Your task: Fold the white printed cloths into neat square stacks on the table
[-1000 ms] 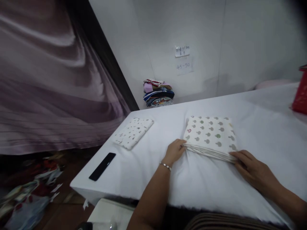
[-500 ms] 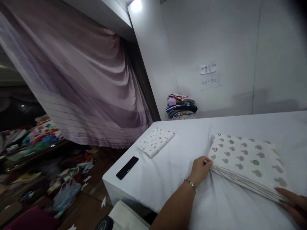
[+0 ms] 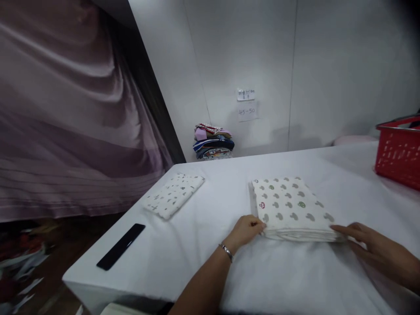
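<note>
A white cloth (image 3: 287, 203) with grey, green and red mushroom prints lies folded in several layers on the white-covered table. At its near left corner my left hand (image 3: 247, 229) pinches the layered edge between thumb and fingers; a silver bracelet circles that wrist. My right hand (image 3: 372, 245) grips the near right corner, index finger on top and the other fingers beside or under the edge. Farther left rests a second folded white cloth (image 3: 173, 196) with small dark prints, touched by neither hand.
A black phone (image 3: 121, 246) lies near the table's left edge. Folded fabrics (image 3: 214, 142) are stacked by the back wall under paper signs (image 3: 246, 105). A red plastic basket (image 3: 398, 153) stands at the right. A mauve curtain (image 3: 65, 109) hangs at the left.
The camera view has swung right, bringing the red basket into sight. The mushroom-print cloth now lies squarer to me, its near edge level, with both hands still at its near corners.
</note>
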A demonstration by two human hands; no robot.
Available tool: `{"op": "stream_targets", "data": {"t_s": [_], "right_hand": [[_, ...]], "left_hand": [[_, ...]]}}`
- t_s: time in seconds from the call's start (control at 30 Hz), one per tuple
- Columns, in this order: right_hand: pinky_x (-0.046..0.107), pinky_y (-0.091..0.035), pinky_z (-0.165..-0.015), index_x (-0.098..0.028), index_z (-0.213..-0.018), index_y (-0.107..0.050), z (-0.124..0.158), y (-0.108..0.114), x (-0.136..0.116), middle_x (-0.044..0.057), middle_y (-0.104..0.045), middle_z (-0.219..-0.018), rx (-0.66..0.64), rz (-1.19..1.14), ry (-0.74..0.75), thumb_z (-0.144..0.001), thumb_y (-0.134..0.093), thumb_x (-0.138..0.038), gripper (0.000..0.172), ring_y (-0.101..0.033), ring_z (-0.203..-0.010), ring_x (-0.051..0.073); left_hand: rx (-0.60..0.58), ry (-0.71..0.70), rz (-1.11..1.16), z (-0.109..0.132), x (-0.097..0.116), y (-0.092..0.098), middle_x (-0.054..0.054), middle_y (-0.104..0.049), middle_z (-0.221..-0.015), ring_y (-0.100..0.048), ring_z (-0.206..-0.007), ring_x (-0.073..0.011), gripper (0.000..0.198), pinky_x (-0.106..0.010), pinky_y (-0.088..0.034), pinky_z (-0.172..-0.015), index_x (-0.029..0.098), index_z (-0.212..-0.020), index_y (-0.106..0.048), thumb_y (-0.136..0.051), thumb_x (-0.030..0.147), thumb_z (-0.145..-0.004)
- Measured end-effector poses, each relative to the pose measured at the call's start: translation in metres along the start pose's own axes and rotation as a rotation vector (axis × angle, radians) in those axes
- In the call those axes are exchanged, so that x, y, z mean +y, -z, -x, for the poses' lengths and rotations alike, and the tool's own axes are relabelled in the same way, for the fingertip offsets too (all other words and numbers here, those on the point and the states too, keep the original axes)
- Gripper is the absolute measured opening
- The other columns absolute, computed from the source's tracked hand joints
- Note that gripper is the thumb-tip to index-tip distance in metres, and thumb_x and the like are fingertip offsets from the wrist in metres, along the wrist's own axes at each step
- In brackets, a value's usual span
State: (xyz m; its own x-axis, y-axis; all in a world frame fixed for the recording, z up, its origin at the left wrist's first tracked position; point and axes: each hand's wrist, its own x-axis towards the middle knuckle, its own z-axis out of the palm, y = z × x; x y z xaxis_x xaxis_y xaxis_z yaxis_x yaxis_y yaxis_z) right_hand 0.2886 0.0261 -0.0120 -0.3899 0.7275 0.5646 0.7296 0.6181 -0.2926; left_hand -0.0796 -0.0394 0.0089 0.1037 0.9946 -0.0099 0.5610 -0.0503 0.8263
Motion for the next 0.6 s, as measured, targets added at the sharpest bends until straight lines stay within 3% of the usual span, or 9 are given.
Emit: {"op": "stream_targets", "data": {"t_s": [0.1,0.2,0.3,0.4,0.47,0.6], "right_hand": [[0.036,-0.054,-0.067,-0.037,-0.119,-0.059,-0.020,0.010,-0.010,0.010,-0.060,-0.112,-0.138,-0.024,0.027,-0.081,-0.051,-0.043,0.039,-0.063,-0.090,0.025],[0.039,-0.052,-0.080,-0.035,-0.128,-0.050,-0.050,0.006,-0.031,0.006,-0.045,-0.136,-0.211,-0.073,0.019,-0.087,-0.044,-0.047,0.043,-0.051,-0.114,0.027],[0.042,-0.045,-0.095,-0.029,-0.134,-0.043,-0.081,-0.015,-0.045,0.006,-0.034,-0.145,-0.247,-0.101,0.069,-0.091,-0.037,-0.048,0.048,-0.036,-0.129,0.026],[0.049,-0.034,-0.103,-0.015,-0.134,-0.043,-0.096,-0.044,-0.036,0.015,-0.034,-0.144,-0.287,0.022,0.057,-0.088,-0.034,-0.053,0.060,-0.029,-0.133,0.031],[0.050,-0.035,-0.102,-0.009,-0.132,-0.046,-0.095,-0.060,-0.021,0.020,-0.037,-0.141,-0.341,0.094,0.010,-0.087,-0.033,-0.057,0.067,-0.030,-0.132,0.034],[0.048,-0.037,-0.101,-0.014,-0.136,-0.041,-0.083,-0.072,-0.002,0.015,-0.033,-0.145,-0.396,0.138,-0.009,-0.089,-0.027,-0.059,0.067,-0.027,-0.133,0.030]], "left_hand": [[-0.043,0.022,-0.008,-0.006,0.006,0.008,0.000,-0.067,-0.081,-0.058,-0.076,-0.0142,0.026,-0.023,-0.044,-0.068,0.016,-0.081,-0.070,-0.051,0.035,-0.081],[0.112,-0.055,-0.143,-0.023,0.024,0.014,-0.001,-0.066,-0.086,-0.059,-0.080,-0.0151,0.020,-0.026,-0.046,-0.074,0.018,-0.081,-0.070,-0.054,0.030,-0.080],[0.258,-0.238,-0.335,-0.047,0.038,0.007,-0.006,-0.061,-0.114,-0.054,-0.107,-0.0201,0.026,-0.034,-0.042,-0.094,0.020,-0.102,-0.065,-0.056,0.032,-0.080],[0.211,-0.246,-0.501,-0.060,0.034,-0.012,-0.011,-0.039,-0.141,-0.030,-0.133,-0.0284,0.049,-0.048,-0.028,-0.107,0.018,-0.125,-0.051,-0.055,0.042,-0.082],[0.168,-0.196,-0.551,-0.061,0.025,-0.025,-0.012,-0.030,-0.147,-0.019,-0.137,-0.0306,0.056,-0.053,-0.023,-0.108,0.017,-0.132,-0.043,-0.047,0.048,-0.085],[0.134,-0.151,-0.554,-0.054,0.012,-0.035,-0.009,-0.023,-0.150,-0.010,-0.140,-0.0276,0.058,-0.056,-0.015,-0.110,0.020,-0.137,-0.034,-0.036,0.051,-0.088]]}}
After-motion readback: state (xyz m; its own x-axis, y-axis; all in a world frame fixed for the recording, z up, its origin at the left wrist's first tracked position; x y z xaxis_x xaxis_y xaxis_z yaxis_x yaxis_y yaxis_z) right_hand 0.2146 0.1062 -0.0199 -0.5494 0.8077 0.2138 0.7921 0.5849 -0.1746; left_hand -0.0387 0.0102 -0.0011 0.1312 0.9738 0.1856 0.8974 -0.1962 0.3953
